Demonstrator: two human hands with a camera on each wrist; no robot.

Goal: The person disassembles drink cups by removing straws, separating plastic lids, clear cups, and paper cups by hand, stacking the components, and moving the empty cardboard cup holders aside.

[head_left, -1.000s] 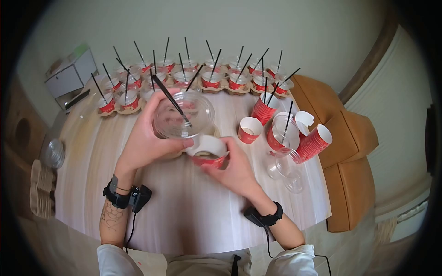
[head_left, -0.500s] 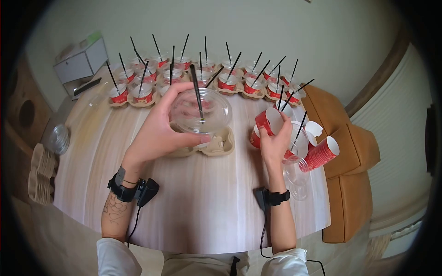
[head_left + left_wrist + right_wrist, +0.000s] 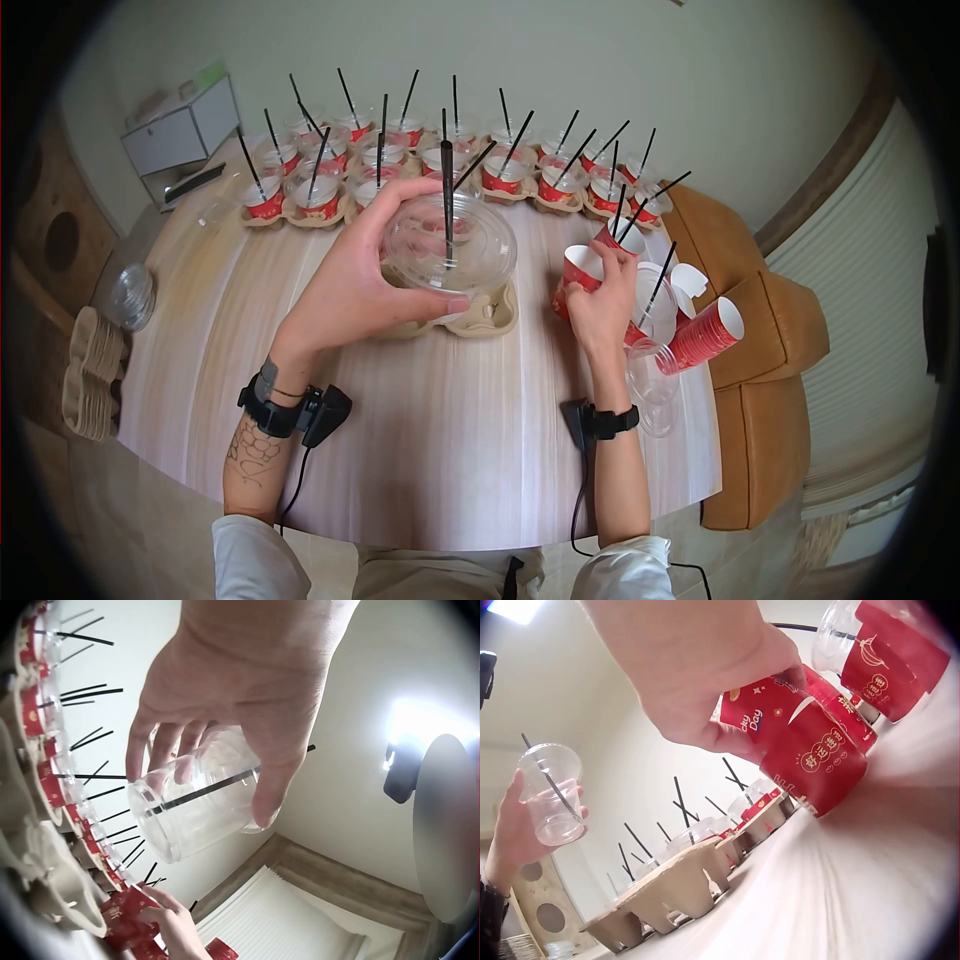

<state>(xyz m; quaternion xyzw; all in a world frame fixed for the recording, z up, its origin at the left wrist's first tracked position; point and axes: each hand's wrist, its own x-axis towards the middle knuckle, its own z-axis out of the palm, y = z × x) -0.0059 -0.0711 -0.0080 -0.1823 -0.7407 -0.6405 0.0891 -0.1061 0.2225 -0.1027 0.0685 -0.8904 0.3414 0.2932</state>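
My left hand [image 3: 345, 265] holds a clear plastic cup [image 3: 450, 245] above the table, thumb on the near side and fingers round the far side. A black straw [image 3: 210, 790] stands in this cup. Further right, my right hand [image 3: 602, 305] pinches a red paper cup sleeve [image 3: 754, 712] with a white inside. In the right wrist view this sleeve overlaps another red sleeve [image 3: 821, 765] resting on the tabletop. Under the clear cup sits a brown moulded cup carrier [image 3: 490, 318], partly hidden by the left hand.
Several cups with red sleeves and black straws stand in carriers [image 3: 300, 218] along the back. Right of my right hand are a stack of red sleeves [image 3: 705, 335] and clear cups [image 3: 655, 390]. Stacked carriers [image 3: 92, 385] and clear plastic pieces [image 3: 130, 298] lie at left.
My right hand has carried the red sleeve away from the clear cup, rightward, and lowered it by the other red sleeve. My left hand keeps hold of the clear cup, whose straw now stands more upright.
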